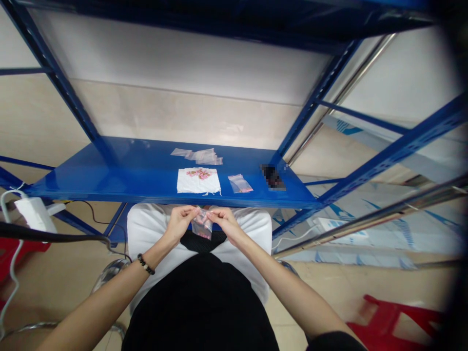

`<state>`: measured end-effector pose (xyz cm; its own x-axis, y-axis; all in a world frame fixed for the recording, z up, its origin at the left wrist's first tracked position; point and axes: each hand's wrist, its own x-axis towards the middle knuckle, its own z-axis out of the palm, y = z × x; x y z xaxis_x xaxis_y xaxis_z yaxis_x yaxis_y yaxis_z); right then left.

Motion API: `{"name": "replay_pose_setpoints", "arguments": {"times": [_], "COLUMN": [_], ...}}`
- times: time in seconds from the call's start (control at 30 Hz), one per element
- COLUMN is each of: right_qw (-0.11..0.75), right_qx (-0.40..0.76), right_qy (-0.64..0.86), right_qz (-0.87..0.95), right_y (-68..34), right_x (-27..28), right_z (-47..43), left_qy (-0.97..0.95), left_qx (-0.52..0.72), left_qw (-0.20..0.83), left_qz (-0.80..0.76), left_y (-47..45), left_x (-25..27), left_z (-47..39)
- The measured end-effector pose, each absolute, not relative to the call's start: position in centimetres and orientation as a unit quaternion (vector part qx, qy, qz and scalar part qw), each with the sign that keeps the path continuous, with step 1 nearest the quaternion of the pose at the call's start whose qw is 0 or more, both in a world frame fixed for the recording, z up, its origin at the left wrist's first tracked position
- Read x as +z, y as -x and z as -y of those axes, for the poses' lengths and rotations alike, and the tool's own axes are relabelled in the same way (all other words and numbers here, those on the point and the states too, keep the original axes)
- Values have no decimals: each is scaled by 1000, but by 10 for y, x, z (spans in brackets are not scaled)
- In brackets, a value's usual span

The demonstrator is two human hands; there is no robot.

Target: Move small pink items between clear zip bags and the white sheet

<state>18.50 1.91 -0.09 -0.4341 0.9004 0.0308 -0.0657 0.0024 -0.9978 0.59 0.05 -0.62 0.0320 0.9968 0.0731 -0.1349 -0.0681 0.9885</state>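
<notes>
Over my lap, just short of the blue shelf's front edge, both hands pinch the top of a small clear plastic bag (203, 226). My left hand (182, 220) grips its left upper corner and my right hand (224, 222) its right one. Small pinkish pieces show at the bag's bottom; their kind is too small to make out. Beyond the hands lies a white cloth pouch (197, 185) with small pink-red pieces (199, 174) on it. Another clear bag (240, 184), with pink along its lower edge, rests to the right. Several flat clear bags (204, 156) overlap farther back.
The blue shelf (120, 170) has upright posts at its corners and another shelf overhead. A dark blurred rectangular object (272, 177) lies at its right end. A white power strip (34, 214) with cables hangs at left. Red stools (395, 324) stand on the floor.
</notes>
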Motion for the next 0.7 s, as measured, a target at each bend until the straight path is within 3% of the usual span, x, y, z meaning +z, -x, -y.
{"name": "replay_pose_setpoints", "arguments": {"times": [0.3, 0.7], "right_qw": [394, 445], "right_qx": [569, 618], "right_qy": [383, 384], "right_qz": [612, 522], "right_y": [-193, -190], "right_x": [5, 8], "right_z": [-26, -19], "left_qy": [-551, -601], "left_qx": [502, 481], "left_qw": [514, 487], "left_qz": [-424, -413], "left_y": [-10, -6], "left_x": [-7, 2], "left_z": [-1, 1]}}
